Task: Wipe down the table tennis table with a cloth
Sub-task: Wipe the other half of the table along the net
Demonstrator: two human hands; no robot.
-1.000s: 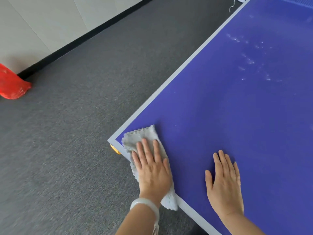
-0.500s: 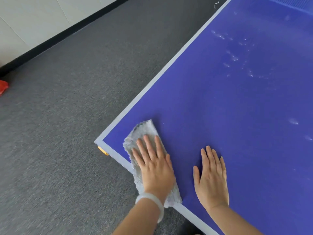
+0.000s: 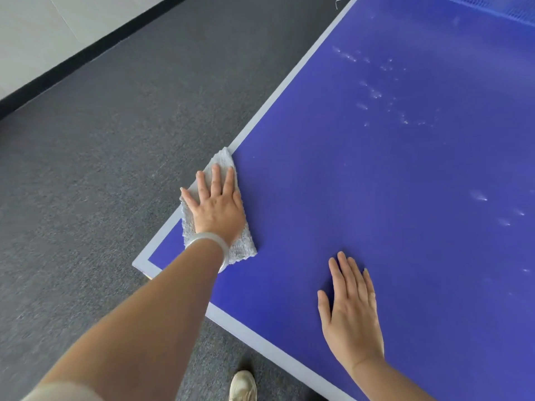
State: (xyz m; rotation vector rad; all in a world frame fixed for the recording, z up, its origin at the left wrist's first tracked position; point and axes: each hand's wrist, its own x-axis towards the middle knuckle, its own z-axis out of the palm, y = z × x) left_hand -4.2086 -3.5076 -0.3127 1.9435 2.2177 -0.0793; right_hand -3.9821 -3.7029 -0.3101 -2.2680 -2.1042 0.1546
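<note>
On the blue table (image 3: 376,169), the left hand (image 3: 217,206) presses a gray cloth (image 3: 240,250) with flat fingers; the right hand (image 3: 351,314) lies flat, holding nothing.

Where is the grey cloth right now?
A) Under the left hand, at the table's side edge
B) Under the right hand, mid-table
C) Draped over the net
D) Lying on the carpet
A: the left hand lies flat on the cloth at the pale border of the table, while the right hand rests on bare blue surface.
</note>
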